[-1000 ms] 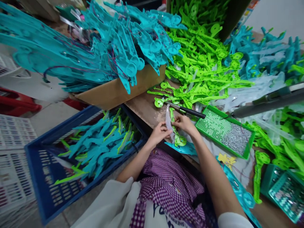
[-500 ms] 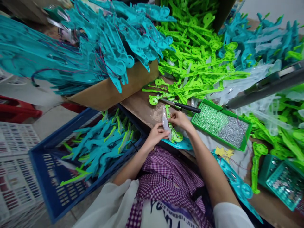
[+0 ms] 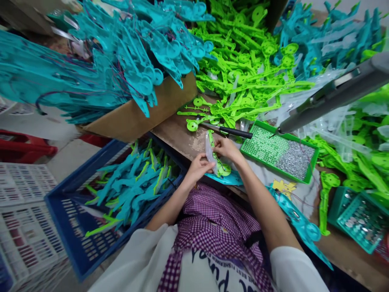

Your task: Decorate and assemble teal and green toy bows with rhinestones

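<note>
At the table's front edge, my left hand (image 3: 199, 169) is closed on the lower end of a translucent white plastic piece (image 3: 209, 148). Against its right side lies a lime-green plastic part (image 3: 224, 169) with a round disc at the bottom. My right hand (image 3: 226, 148) has its fingers pinched at the upper stretch of this green part; the fingertips are partly hidden. Under both pieces a turquoise plastic shell (image 3: 234, 178) rests along the edge. Just beyond the hands lies a black-handled tool (image 3: 236, 132).
A green tray (image 3: 310, 172) of small metal parts stands right, below a grey power screwdriver (image 3: 331, 95). Lime-green parts (image 3: 240, 77) pile up behind. Turquoise shells (image 3: 121, 56) fill a cardboard box (image 3: 142, 117). A blue crate (image 3: 71, 239) of assembled pieces sits left; teal trays (image 3: 361, 221) far right.
The view has shifted slightly, so the table's contents sit a little higher and further left. Both hands keep nearly the same hold on the translucent and green pieces.
</note>
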`<state>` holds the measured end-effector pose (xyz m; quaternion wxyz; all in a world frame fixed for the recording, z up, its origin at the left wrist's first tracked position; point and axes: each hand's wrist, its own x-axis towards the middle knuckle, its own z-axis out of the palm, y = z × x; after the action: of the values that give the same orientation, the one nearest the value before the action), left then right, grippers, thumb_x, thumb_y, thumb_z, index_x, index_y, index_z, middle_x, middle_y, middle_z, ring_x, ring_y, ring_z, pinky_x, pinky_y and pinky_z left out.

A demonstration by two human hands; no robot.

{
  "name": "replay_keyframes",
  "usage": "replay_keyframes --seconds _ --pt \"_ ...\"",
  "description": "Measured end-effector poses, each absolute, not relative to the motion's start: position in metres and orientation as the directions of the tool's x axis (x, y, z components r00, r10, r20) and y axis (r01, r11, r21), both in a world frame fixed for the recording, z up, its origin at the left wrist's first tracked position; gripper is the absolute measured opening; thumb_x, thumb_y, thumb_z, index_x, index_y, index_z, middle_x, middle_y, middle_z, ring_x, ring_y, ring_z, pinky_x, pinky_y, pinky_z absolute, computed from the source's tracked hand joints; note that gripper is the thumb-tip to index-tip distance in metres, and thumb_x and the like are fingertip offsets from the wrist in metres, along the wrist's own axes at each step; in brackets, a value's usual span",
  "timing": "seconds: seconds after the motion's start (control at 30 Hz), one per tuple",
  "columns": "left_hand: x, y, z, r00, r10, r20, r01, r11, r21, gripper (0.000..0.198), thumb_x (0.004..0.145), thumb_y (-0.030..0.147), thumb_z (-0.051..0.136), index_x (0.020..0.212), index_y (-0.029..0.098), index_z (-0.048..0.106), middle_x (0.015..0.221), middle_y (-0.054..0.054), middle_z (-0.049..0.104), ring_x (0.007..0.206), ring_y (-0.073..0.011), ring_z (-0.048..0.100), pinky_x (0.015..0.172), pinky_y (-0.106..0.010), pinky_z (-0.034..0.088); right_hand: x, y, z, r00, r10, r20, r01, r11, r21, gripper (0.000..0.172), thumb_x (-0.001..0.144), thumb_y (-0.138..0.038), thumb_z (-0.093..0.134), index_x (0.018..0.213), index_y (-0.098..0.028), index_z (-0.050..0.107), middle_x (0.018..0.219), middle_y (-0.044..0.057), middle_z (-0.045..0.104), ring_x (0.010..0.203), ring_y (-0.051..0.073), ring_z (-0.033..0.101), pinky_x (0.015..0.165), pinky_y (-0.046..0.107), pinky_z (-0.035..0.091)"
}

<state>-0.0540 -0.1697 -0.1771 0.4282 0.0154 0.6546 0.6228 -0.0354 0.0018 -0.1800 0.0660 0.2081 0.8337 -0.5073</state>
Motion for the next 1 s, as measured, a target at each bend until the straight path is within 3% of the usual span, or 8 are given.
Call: replay_keyframes --seconds 0.17,0.27,0.33,0.47,0.7,0.87,0.93,1.0 --pt "-0.054 -0.167 -0.174 -0.637 0.543 -0.547 -0.491 0.260 0.831 0.080 0.057 0.033 0.087 0.122 0.015 0.044 0.063 0.002 0.068 0.055 -0.0129 0.066 0.059 -0.024 0.055 -0.034 0.002 -0.181 -0.909 0.287 -0.302 0.401 0.412 -0.818 0.007 0.073 -0.018 0.064 0.073 -0.017 0.057 0.059 -0.002 0.062 0.055 0.011 0.057 0.054 0.020 0.038" --pt "-0.051 -0.169 -0.172 -0.682 0.547 -0.485 -0.428 0.239 0.872 0.103 0.063 0.031 0.083 0.145 0.021 0.023 0.062 0.004 0.068 0.056 -0.0137 0.067 0.060 -0.025 0.057 -0.032 -0.001 -0.179 -0.904 0.325 -0.279 0.402 0.418 -0.814 0.011 0.073 -0.017 0.063 0.083 -0.018 0.058 0.063 -0.002 0.063 0.059 0.013 0.058 0.057 0.021 0.039" --pt "-0.049 -0.169 -0.171 -0.690 0.563 -0.456 -0.396 0.234 0.888 0.107 0.066 0.030 0.082 0.150 0.024 0.017 0.060 0.005 0.068 0.055 -0.0133 0.066 0.060 -0.025 0.057 -0.030 -0.005 -0.178 -0.903 0.358 -0.235 0.391 0.462 -0.796 0.018 0.073 -0.017 0.062 0.090 -0.018 0.059 0.068 -0.001 0.065 0.062 0.014 0.058 0.060 0.022 0.040" --pt "-0.050 -0.169 -0.171 -0.664 0.575 -0.479 -0.413 0.253 0.875 0.103 0.066 0.028 0.082 0.150 0.023 0.024 0.057 0.006 0.065 0.052 -0.0117 0.064 0.059 -0.024 0.057 -0.027 -0.010 -0.176 -0.924 0.353 -0.145 0.338 0.580 -0.741 0.011 0.078 -0.017 0.059 0.089 -0.018 0.061 0.079 0.003 0.068 0.071 0.016 0.059 0.068 0.025 0.040" --pt "-0.055 -0.170 -0.175 -0.659 0.584 -0.475 -0.349 0.323 0.880 0.102 0.066 0.030 0.081 0.150 0.024 0.023 0.058 0.005 0.067 0.051 -0.0131 0.065 0.057 -0.024 0.056 -0.025 -0.007 -0.178 -0.938 0.306 -0.166 0.314 0.542 -0.780 0.009 0.083 -0.019 0.056 0.086 -0.018 0.065 0.079 0.004 0.069 0.068 0.015 0.060 0.065 0.024 0.041" --pt "-0.062 -0.174 -0.174 -0.652 0.617 -0.440 -0.164 0.451 0.877 0.093 0.072 0.035 0.075 0.150 0.021 0.026 0.061 0.003 0.067 0.055 -0.0167 0.066 0.060 -0.028 0.055 -0.025 -0.006 -0.178 -0.935 0.306 -0.177 0.319 0.517 -0.794 0.010 0.082 -0.018 0.057 0.085 -0.018 0.066 0.073 0.002 0.069 0.065 0.014 0.060 0.064 0.023 0.041" --pt "-0.067 -0.177 -0.169 -0.664 0.636 -0.393 -0.045 0.490 0.870 0.086 0.071 0.038 0.076 0.146 0.020 0.037 0.062 0.002 0.067 0.061 -0.0192 0.067 0.066 -0.030 0.055 -0.025 -0.006 -0.178 -0.936 0.304 -0.176 0.316 0.510 -0.800 0.010 0.083 -0.018 0.056 0.086 -0.018 0.066 0.074 0.001 0.069 0.067 0.014 0.061 0.065 0.023 0.041" --pt "-0.074 -0.178 -0.163 -0.697 0.659 -0.281 0.101 0.479 0.872 0.077 0.066 0.039 0.079 0.135 0.021 0.052 0.082 -0.003 0.072 0.084 -0.0238 0.069 0.082 -0.034 0.053 -0.024 -0.005 -0.177 -0.936 0.305 -0.174 0.315 0.509 -0.801 0.010 0.083 -0.019 0.056 0.085 -0.018 0.066 0.075 0.002 0.069 0.068 0.015 0.061 0.066 0.024 0.041"
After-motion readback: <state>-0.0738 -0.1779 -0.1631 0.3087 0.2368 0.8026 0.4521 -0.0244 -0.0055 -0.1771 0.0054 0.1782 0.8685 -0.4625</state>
